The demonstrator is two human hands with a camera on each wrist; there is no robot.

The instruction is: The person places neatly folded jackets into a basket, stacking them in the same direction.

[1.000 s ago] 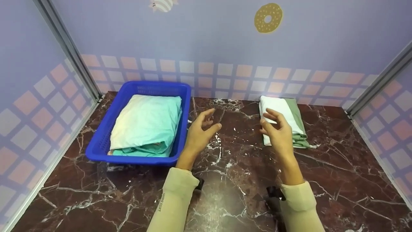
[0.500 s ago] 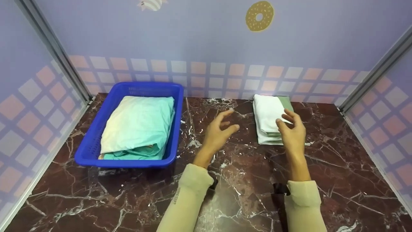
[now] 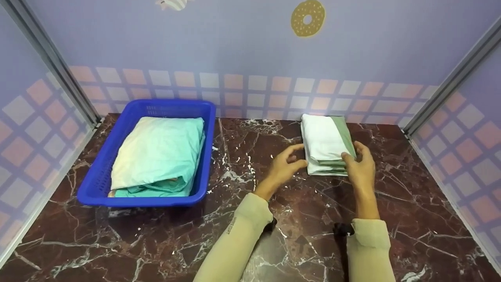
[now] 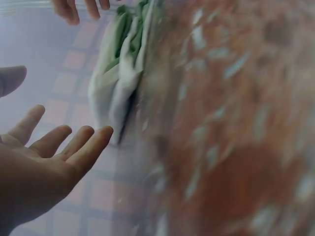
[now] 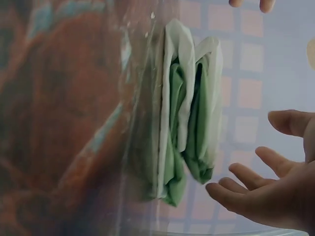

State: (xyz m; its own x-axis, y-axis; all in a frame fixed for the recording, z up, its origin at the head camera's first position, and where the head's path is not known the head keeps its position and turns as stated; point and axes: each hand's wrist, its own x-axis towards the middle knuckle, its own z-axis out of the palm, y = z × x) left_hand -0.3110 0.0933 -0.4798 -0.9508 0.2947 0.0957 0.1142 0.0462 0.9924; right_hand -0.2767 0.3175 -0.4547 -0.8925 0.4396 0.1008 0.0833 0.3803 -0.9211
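A folded white-and-green cloth (image 3: 323, 137) lies on the marble-patterned tabletop near the back wall, its layered folds facing the front. My left hand (image 3: 285, 166) is at the cloth's left edge, fingers spread and thumb apart; the left wrist view has its fingertips close to the fabric. At the front right corner is my right hand (image 3: 361, 166), its thumb over the cloth's edge in the head view. The right wrist view shows those fingers (image 5: 246, 179) extended beside the green folds. Whether either hand touches the cloth I cannot tell.
On the left stands a blue plastic basket (image 3: 145, 201) containing a folded turquoise and cream cloth (image 3: 160, 150). Tile-patterned panels (image 3: 250, 47) enclose the tabletop (image 3: 188, 243) at the back and both sides.
My left hand has moved right, from beside the basket to the white-and-green cloth's left edge. My right hand has shifted from in front of the cloth to its right side. The head view has turned slightly.
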